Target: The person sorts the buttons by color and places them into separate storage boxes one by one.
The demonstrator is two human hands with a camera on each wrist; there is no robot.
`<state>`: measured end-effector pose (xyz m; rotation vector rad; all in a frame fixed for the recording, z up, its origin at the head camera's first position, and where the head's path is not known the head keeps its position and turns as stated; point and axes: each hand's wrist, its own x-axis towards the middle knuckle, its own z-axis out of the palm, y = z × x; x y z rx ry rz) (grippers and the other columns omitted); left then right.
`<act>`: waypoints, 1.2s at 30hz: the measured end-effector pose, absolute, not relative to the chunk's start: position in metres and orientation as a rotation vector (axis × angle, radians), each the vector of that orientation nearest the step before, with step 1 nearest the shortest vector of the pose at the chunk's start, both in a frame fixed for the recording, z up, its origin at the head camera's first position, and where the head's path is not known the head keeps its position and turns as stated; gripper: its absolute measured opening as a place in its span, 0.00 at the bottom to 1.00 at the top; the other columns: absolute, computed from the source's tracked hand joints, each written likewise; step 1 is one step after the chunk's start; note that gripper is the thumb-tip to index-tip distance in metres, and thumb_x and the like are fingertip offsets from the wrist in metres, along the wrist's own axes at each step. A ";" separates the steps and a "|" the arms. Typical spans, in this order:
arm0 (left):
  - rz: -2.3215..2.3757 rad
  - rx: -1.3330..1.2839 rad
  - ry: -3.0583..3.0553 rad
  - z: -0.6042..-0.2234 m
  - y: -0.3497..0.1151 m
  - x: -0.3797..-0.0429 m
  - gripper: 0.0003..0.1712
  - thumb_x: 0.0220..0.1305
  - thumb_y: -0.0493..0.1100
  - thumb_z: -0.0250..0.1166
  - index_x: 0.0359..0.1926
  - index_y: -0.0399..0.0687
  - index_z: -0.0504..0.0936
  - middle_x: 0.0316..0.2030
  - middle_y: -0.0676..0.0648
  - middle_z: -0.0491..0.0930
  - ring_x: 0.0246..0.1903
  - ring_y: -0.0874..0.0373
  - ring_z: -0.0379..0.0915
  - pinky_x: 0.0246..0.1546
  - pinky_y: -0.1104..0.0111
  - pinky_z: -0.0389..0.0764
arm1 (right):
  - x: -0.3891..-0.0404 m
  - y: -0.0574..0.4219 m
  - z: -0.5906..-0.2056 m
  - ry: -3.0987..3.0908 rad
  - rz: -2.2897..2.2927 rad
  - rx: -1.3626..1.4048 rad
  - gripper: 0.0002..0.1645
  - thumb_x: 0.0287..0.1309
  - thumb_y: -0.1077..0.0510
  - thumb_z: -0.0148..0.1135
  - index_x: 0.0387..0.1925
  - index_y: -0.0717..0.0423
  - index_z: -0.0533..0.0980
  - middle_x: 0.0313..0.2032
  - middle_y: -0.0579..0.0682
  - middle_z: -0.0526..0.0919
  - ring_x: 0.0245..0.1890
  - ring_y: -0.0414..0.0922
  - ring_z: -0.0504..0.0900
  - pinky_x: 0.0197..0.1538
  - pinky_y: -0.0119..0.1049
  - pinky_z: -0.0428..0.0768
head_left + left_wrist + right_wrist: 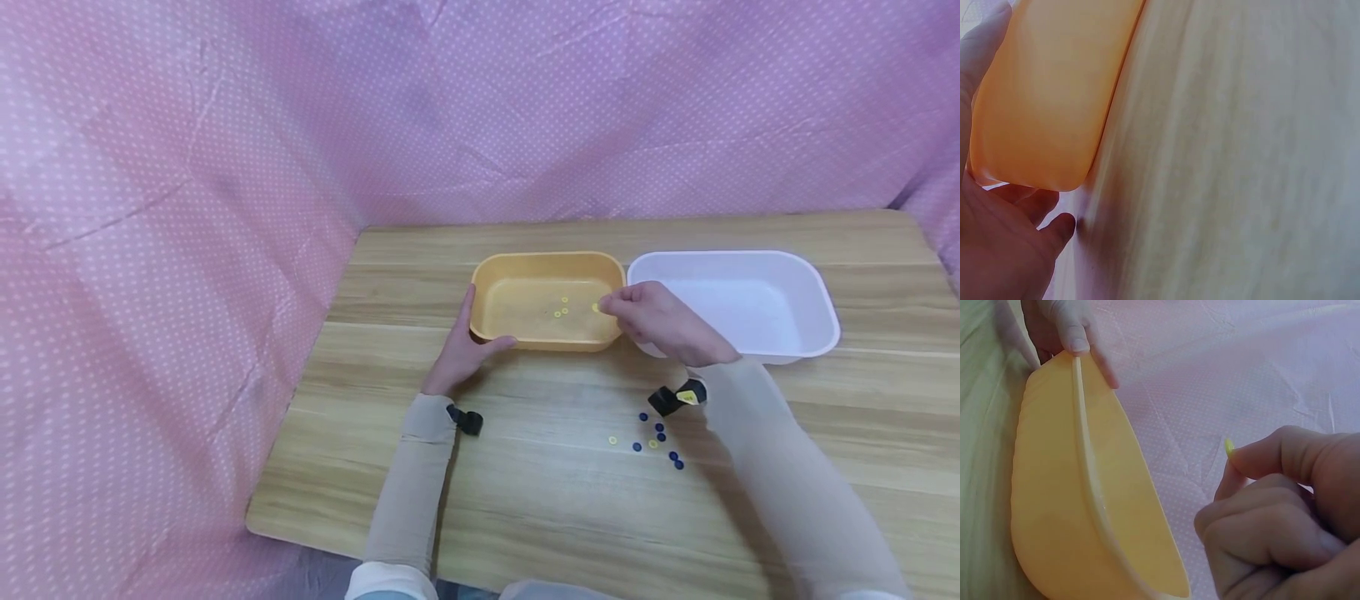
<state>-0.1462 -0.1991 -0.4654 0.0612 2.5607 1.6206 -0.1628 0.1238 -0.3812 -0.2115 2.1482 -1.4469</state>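
At the left end of an orange plastic basin [551, 344], my left hand [459, 354] grips the corner, its thumb at the near rim and its fingers round the outer side. Over the basin's right end, my right hand [660, 321] pinches a small yellow ring [1229, 447] between thumb and forefinger. The piece is held above the basin floor, apart from it. Inside the basin lie 3 yellow rings [565, 311]. The left wrist view shows only the outer wall of the basin [1054, 125] and the fingers [1038, 203] against its end.
Beside the orange basin stands a white basin [750, 300], partly behind the right hand. On the table [540, 483], several dark blue round pieces [659, 427] lie scattered below the right wrist, with 2 yellow rings [612, 440] among them. Pink dotted cloth [480, 108] hangs behind.
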 end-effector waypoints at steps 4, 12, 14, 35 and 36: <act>1.607 0.049 2.568 -0.465 -0.199 -0.146 0.70 0.42 0.65 0.77 0.74 0.79 0.33 0.75 0.57 0.43 0.71 0.62 0.46 0.70 0.62 0.49 | -0.168 0.120 -0.382 2.132 -1.474 -0.206 0.25 0.67 0.43 0.56 0.27 0.60 0.68 0.13 0.44 0.59 0.14 0.40 0.58 0.18 0.34 0.57; 1.611 0.071 2.571 -0.466 -0.200 -0.146 0.73 0.43 0.65 0.77 0.77 0.66 0.34 0.76 0.55 0.43 0.71 0.61 0.45 0.70 0.60 0.49 | -0.178 0.114 -0.386 2.059 -1.540 -0.197 0.19 0.68 0.49 0.56 0.31 0.62 0.70 0.14 0.42 0.59 0.14 0.38 0.57 0.18 0.31 0.57; 1.614 0.075 2.573 -0.467 -0.200 -0.146 0.73 0.42 0.65 0.77 0.77 0.64 0.34 0.76 0.55 0.43 0.71 0.61 0.45 0.71 0.60 0.48 | -0.180 0.112 -0.388 2.053 -1.554 -0.194 0.19 0.68 0.50 0.56 0.29 0.61 0.70 0.14 0.42 0.59 0.14 0.38 0.57 0.19 0.30 0.58; 1.638 0.071 2.562 -0.467 -0.198 -0.145 0.73 0.42 0.66 0.77 0.77 0.68 0.34 0.76 0.55 0.44 0.71 0.62 0.47 0.70 0.61 0.49 | -0.193 0.092 -0.398 2.073 -1.479 -0.192 0.19 0.67 0.51 0.56 0.25 0.61 0.71 0.12 0.42 0.60 0.13 0.40 0.59 0.22 0.32 0.62; 1.638 0.074 2.564 -0.468 -0.198 -0.146 0.73 0.42 0.66 0.77 0.77 0.68 0.34 0.76 0.55 0.44 0.71 0.62 0.47 0.70 0.61 0.49 | -0.193 0.091 -0.399 2.070 -1.478 -0.195 0.19 0.67 0.51 0.56 0.24 0.61 0.71 0.12 0.42 0.60 0.14 0.40 0.59 0.22 0.33 0.62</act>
